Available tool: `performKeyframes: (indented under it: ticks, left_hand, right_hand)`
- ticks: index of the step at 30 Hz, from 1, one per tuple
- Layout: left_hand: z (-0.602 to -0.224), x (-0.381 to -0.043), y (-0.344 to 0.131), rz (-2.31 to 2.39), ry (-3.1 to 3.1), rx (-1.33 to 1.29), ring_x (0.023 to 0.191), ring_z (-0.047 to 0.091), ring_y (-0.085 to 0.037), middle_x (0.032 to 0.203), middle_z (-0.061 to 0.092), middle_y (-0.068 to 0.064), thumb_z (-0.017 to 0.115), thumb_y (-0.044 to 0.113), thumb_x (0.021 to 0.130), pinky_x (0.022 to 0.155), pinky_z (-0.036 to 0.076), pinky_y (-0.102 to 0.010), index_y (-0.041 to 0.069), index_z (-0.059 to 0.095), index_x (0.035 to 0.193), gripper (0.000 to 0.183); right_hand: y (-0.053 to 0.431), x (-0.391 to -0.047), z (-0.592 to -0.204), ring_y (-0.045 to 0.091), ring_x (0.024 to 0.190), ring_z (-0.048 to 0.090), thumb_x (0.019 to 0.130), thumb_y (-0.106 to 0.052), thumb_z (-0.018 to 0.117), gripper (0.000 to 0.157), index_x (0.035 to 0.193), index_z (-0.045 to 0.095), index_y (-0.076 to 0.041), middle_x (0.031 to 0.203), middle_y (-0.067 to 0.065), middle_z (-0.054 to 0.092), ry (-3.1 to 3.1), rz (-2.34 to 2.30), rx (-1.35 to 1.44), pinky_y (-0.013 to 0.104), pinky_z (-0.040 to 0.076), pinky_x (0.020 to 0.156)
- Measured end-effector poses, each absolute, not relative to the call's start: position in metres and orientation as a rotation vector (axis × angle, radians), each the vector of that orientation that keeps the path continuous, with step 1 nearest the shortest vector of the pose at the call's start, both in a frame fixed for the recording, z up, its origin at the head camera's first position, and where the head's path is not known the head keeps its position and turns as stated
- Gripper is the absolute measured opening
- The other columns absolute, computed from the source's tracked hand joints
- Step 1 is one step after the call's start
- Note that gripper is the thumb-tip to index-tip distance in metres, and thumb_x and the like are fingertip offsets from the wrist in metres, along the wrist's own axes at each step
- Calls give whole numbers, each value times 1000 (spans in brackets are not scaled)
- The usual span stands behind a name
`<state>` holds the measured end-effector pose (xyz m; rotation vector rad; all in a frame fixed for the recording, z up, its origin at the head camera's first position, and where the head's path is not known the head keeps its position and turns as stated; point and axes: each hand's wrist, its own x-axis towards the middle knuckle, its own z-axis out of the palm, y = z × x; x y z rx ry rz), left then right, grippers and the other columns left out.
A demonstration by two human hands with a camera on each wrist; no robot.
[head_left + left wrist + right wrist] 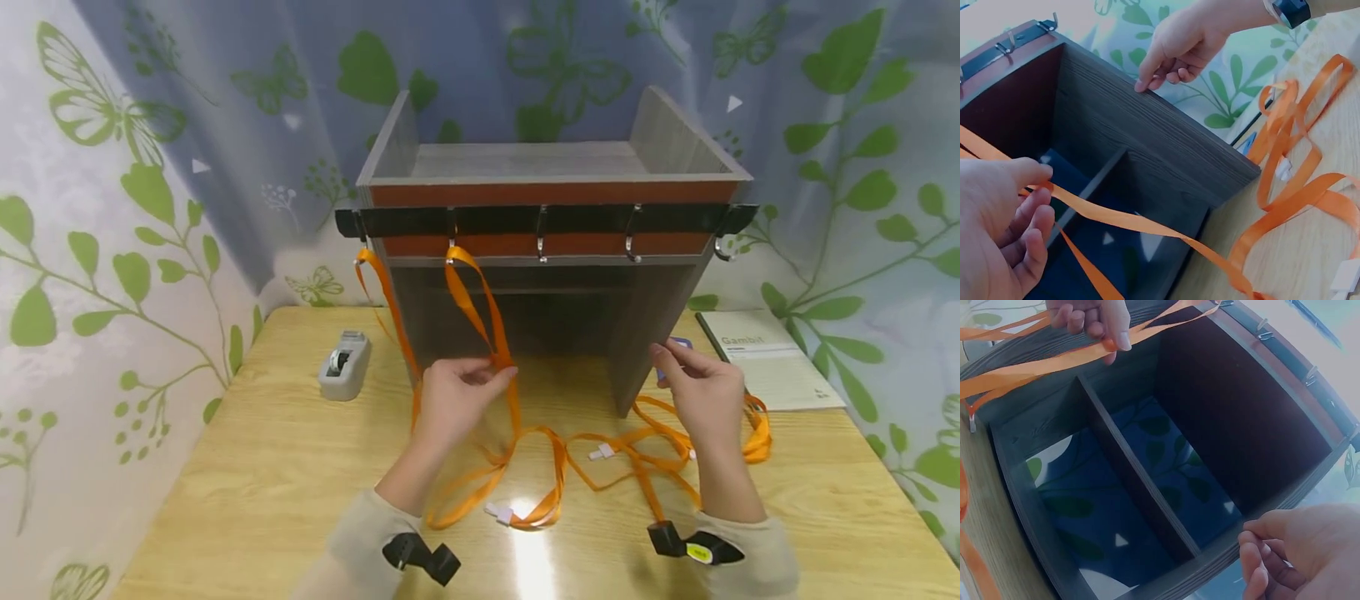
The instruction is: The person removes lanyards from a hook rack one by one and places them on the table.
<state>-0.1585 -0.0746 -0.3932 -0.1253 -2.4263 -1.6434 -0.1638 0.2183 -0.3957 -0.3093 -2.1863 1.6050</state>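
Note:
An orange lanyard point(480, 312) hangs from the second hook of the black hook rail point(585, 218). My left hand point(461, 396) pinches its strap below the hook between thumb and fingers, also seen in the left wrist view point(1004, 219). Off the leftmost hook hangs another orange lanyard point(390, 308). My right hand point(701, 392) is by the front edge of the right side panel of the grey wooden shelf point(660, 321), its fingers loosely curled with nothing visible in them. Whether its fingertips touch the panel I cannot tell.
Several loose orange lanyards point(645, 450) with white clips lie tangled on the wooden table point(285, 492). A grey tape dispenser point(345, 367) stands left of the shelf. To the right lies a notebook point(780, 358). The three hooks on the right hold nothing.

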Motion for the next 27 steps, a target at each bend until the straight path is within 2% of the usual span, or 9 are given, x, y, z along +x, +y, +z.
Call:
performKeyframes:
  ticks: [7, 12, 16, 24, 27]
  left_hand:
    - [-394, -158, -76, -1635, -2396, -199, 64, 65, -8, 76, 76, -6, 80, 25, 85, 62, 55, -25, 7, 81, 81, 18]
    - [-384, -160, -85, -1571, -2354, -344, 62, 62, -13, 72, 73, -3, 79, 21, 87, 59, 52, -24, 6, 81, 78, 17]
    - [-366, -161, -94, -1522, -2331, -454, 57, 56, -14, 65, 67, -3, 78, 19, 87, 52, 47, -23, 6, 78, 71, 21]
    - [-330, -162, -106, -1289, -2306, -628, 56, 54, -9, 68, 69, -3, 78, 14, 87, 52, 47, -22, 5, 79, 74, 16]
    - [-315, -161, -107, -1180, -2301, -670, 55, 51, -9, 67, 67, -1, 78, 15, 87, 51, 43, -21, 6, 79, 76, 14]
  right_hand:
    - [219, -166, -398, 1, 54, 63, 88, -27, 78, 34, 113, 76, -4, 63, -23, 68, -2183, 1579, -281, 15, 43, 47]
    - [220, -165, -398, 5, 54, 64, 87, -26, 78, 34, 113, 76, -3, 64, -22, 68, -2173, 1587, -282, 15, 47, 50]
    - [220, -164, -399, 3, 53, 63, 87, -27, 78, 35, 112, 76, -2, 64, -23, 68, -2182, 1582, -297, 14, 49, 52]
    - [220, -163, -399, 3, 54, 63, 88, -29, 77, 35, 114, 76, -5, 63, -26, 66, -2224, 1574, -300, 15, 47, 52]
    - [221, -163, -397, 3, 54, 62, 88, -28, 77, 35, 116, 75, -7, 62, -26, 66, -2245, 1561, -299, 16, 46, 51]
